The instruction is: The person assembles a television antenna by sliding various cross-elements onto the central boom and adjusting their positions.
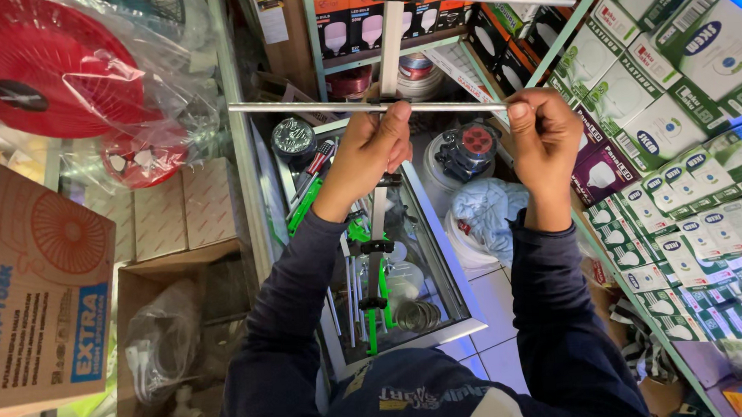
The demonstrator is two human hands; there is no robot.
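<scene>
Head view: left hand and right hand both grip a thin silver metal rod, held crosswise above the glass display case. Judged step: aligning the rod against the upright aluminium bar; seating it calls for a steady, level hold.

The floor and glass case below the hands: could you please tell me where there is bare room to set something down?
Bare white floor tile shows between the glass case and the right shelving, below the blue cloth. The case interior is packed with tools, and boxes crowd the left. Both hands, left hand and right hand, grip the metal rod.
</scene>
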